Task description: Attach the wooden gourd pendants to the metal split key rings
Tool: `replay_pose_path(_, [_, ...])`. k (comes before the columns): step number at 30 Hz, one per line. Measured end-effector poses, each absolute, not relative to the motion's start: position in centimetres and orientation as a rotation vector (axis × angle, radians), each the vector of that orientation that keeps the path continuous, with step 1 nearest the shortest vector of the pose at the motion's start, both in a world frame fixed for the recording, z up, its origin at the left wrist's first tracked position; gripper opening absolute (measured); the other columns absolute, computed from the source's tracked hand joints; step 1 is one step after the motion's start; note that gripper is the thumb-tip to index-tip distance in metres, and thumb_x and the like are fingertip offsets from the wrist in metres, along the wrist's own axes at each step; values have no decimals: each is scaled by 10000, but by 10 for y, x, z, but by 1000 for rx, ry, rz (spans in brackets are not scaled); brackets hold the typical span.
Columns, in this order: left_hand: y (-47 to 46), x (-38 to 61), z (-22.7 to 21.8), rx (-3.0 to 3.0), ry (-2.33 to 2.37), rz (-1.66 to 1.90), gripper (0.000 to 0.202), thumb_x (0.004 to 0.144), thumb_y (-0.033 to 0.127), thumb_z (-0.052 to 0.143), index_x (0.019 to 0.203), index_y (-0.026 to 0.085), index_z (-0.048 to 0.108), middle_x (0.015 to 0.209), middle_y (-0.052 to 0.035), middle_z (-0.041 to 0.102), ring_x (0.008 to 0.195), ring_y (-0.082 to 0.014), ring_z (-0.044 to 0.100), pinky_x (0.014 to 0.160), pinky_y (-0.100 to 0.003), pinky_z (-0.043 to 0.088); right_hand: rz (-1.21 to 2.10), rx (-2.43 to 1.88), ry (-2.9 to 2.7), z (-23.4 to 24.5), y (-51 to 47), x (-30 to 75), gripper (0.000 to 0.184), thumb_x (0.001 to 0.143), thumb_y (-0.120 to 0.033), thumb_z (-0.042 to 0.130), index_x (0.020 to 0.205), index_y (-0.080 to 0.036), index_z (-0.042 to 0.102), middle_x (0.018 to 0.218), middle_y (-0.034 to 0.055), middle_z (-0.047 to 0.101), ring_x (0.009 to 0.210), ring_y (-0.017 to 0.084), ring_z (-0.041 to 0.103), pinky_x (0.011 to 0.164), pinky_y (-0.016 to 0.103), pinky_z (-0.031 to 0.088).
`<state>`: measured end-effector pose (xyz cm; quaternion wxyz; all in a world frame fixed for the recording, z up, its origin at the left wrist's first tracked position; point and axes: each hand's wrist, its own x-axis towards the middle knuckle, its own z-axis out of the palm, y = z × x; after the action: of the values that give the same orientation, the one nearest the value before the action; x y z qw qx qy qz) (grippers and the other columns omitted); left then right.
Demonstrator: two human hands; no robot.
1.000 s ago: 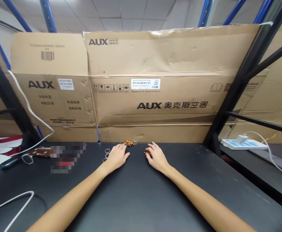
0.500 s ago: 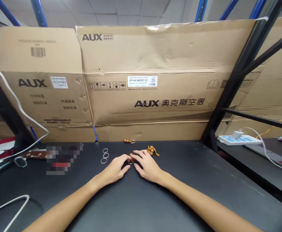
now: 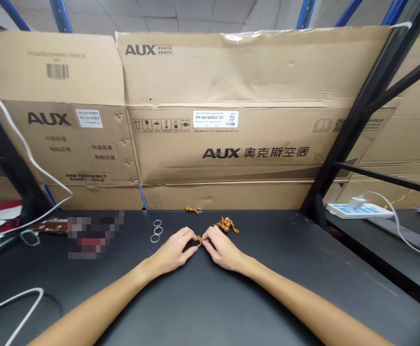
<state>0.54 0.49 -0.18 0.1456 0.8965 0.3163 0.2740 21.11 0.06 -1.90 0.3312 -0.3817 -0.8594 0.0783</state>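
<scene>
My left hand [image 3: 177, 249] is closed, its thumb and fingers pinching a metal key ring [image 3: 197, 246] that is partly hidden. Facing it, my right hand [image 3: 222, 251] pinches an orange cord [image 3: 199, 238], which meets the ring between the fingertips; whether it passes through the ring I cannot tell. Just behind my right hand lies a pile of brown wooden beads on orange cords [image 3: 226, 224]. To the left of my left hand, three loose metal rings [image 3: 158, 230] rest on the black table [image 3: 181, 307]. A beaded cord with a ring [image 3: 192, 209] lies at the back.
Cardboard boxes [image 3: 224, 168] form a wall along the table's back edge. Left of the rings are a blurred-out item [image 3: 91, 235], glasses [image 3: 30, 237] and a white cable [image 3: 33, 307]. A black shelf post [image 3: 347, 129] and a power strip [image 3: 357, 210] stand at the right.
My right hand's fingers have drawn together and slightly back from the left hand. The orange cord and the ring now show between the hands. The camera view has shifted slightly.
</scene>
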Motion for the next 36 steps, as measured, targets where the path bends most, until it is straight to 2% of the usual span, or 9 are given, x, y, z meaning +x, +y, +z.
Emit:
replay_pose_path(5, [6,6,-2,2619,879,795,148,920,218,453,894,203,597,1048,-57,554,953,-175,552,897,-309,454,313,-1000,-2192,-19,0,209,151,938,-208,389,845,-203,507,827,36,558,794,177,510,738,310,449])
replay_pose_path(11, [5,7,3,2586,854,764,205,940,221,405,889,208,603,1044,-54,572,992,-180,539,920,-318,442,281,-1039,-2141,-21,1,208,131,926,-197,427,828,-201,515,816,31,575,789,171,535,735,301,458])
replay_pose_path(18, [5,6,1,2551,898,750,181,895,309,525,767,193,580,1113,-53,543,1020,-188,543,938,-331,435,372,-1031,-2136,-18,-2,208,136,903,-234,473,797,-196,549,739,14,572,705,155,533,645,267,439])
replay_pose_path(24, [5,6,0,2603,864,773,222,948,235,395,891,201,607,1126,-70,540,1065,-190,523,973,-334,420,420,-970,-2174,-16,-3,209,154,915,-243,454,814,-195,560,754,12,580,711,148,533,646,258,435])
replay_pose_path(30, [0,6,1,2608,883,775,135,901,268,497,845,200,599,1123,-64,548,1018,-194,546,939,-329,445,412,-943,-2187,-15,-5,209,150,920,-239,452,840,-193,570,791,24,595,745,157,532,689,276,444])
replay_pose_path(36, [3,5,1,2590,842,799,171,924,213,438,868,197,599,1112,-68,539,1027,-191,533,947,-335,431,280,-990,-2176,-21,1,209,132,913,-206,459,812,-199,544,790,33,584,771,180,510,731,324,440])
